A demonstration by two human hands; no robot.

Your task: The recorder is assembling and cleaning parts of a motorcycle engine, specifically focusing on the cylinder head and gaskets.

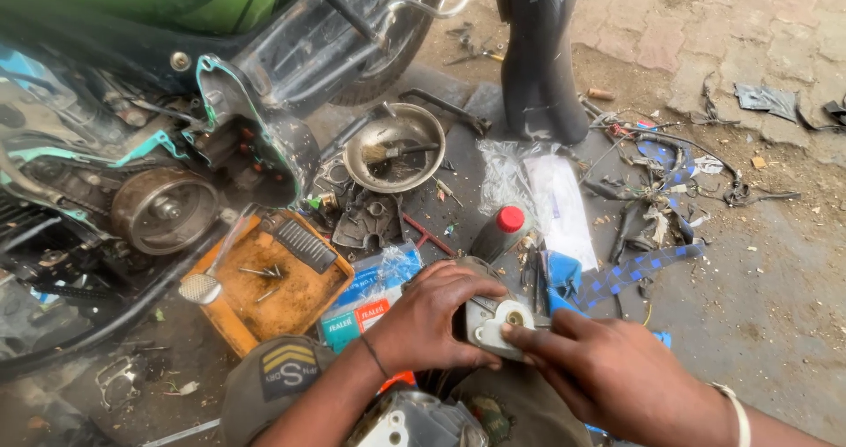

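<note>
Low in the middle: small white part (500,322)
Left hand (434,317): wrapped around it
Right hand (599,368): fingers pinching its edge
Behind: red-capped bottle (499,232), orange tray (273,284)

We bring both forearms in from the lower edge, converging toward the middle; our left hand (432,319) comes from the lower left, palm down, knuckles up, its fingers curled over and closed in a grip, the thumb tucked toward the right; a thin dark band circles the left wrist; our right hand (599,372) enters from the lower right, back of the hand up, its fingers (529,334) stretched leftward and pinching at the tips; a pale band sits on the right wrist; the two hands nearly touch.
</note>
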